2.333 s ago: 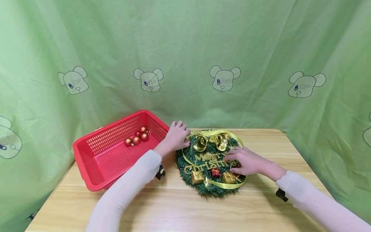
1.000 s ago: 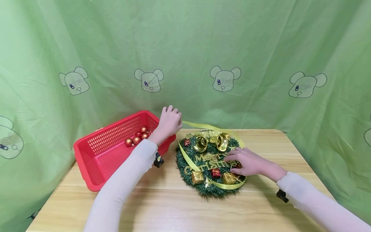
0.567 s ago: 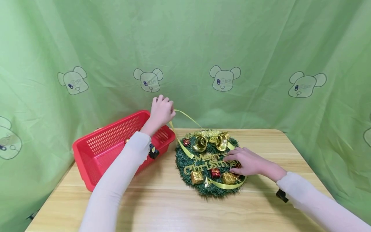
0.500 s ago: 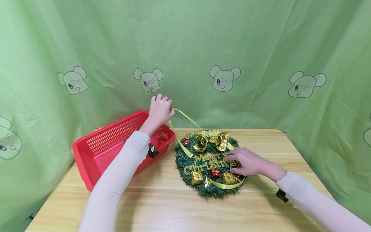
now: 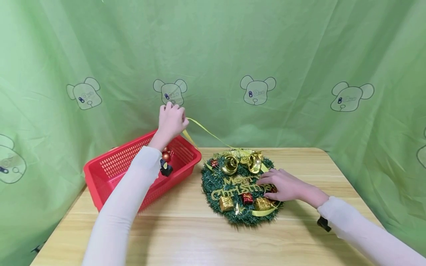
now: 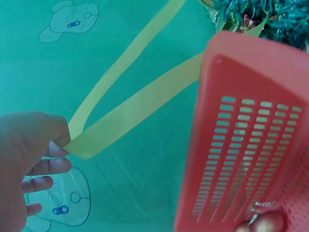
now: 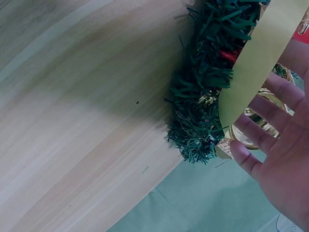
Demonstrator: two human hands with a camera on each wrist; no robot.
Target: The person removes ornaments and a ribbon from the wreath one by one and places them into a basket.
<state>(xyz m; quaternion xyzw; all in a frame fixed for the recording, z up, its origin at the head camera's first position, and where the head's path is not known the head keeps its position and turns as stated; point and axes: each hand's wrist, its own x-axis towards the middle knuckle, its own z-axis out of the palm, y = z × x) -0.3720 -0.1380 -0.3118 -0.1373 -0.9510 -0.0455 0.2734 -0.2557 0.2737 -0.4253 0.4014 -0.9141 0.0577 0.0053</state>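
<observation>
In the head view my left hand (image 5: 171, 120) is raised above the red basket and pinches a yellow ribbon (image 5: 206, 129) between thumb and forefinger. Two strands of that ribbon (image 6: 135, 108) run from the pinch toward the wreath in the left wrist view. The green Christmas wreath (image 5: 213, 184) lies flat on the table, with gold bells (image 5: 230, 164), small gift boxes (image 5: 226, 203) and gold "Merry Christmas" lettering. My right hand (image 5: 281, 184) rests over its right side; in the right wrist view the fingers are spread and fairly straight. Another stretch of ribbon (image 7: 260, 63) passes in front of them.
A red perforated basket (image 5: 111, 171) stands at the left, partly hidden by my left arm. Gold and red baubles (image 5: 166, 156) lie inside it. The light wooden table (image 5: 206, 240) ends at a green curtain (image 5: 213, 44) at the back.
My left hand has lifted from the wreath up and left over the basket, drawing the ribbon with it. Ribbon has slid off much of the wreath. My right hand has stayed put.
</observation>
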